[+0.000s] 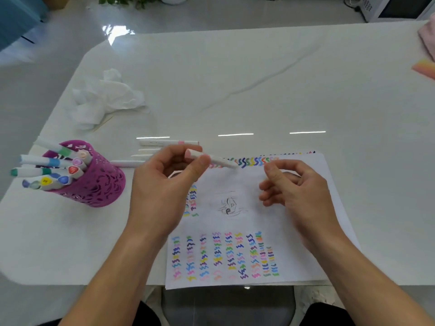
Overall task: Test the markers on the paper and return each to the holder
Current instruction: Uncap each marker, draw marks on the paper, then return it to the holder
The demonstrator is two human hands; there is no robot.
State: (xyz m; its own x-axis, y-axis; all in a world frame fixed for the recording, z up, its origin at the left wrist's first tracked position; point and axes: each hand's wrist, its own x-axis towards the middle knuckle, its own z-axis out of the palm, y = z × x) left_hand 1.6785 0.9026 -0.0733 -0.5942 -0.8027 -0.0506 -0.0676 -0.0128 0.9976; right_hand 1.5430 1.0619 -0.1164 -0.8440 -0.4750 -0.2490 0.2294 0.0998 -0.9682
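At frame centre the left hand [164, 182] pinched a marker [211, 158] above the paper [306, 231]; the right hand [294, 187], beside it, curled loosely and empty.

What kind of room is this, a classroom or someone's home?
Hard to be sure; it looks like an office or break room. A large glossy white table fills the view, a microwave-like appliance sits on the floor beyond it, and a potted plant stands nearby.

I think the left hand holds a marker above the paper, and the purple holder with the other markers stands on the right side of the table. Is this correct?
Not quite. In the head view the purple holder stands on the left side of the table, not the right. The rest holds: the left hand holds a marker above the paper.
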